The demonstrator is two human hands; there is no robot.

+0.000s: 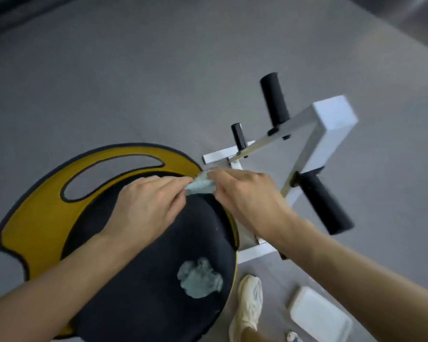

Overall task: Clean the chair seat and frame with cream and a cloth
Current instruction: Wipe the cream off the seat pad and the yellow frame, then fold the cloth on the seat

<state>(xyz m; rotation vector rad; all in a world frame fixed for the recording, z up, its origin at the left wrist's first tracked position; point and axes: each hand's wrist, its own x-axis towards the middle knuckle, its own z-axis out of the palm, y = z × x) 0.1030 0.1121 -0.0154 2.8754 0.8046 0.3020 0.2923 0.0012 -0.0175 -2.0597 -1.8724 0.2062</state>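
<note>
A crumpled cloth (199,277) lay on the black seat (139,304) near you, with a white tray (319,314) by your shoe (248,302). At the seat's far edge your left hand (148,206) and right hand (247,196), close together, pinched a second cloth (200,186). Beyond them the white frame (326,134) stood on grey floor (134,82).

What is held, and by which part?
The pale blue cloth at the far seat edge: the left hand pinches its left end, the right hand its right end.

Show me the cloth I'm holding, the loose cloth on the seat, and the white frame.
held cloth (200,186): head view, its exposed middle.
loose cloth (199,278): head view, centre of the crumpled lump.
white frame (331,124): head view, top corner block.
</note>
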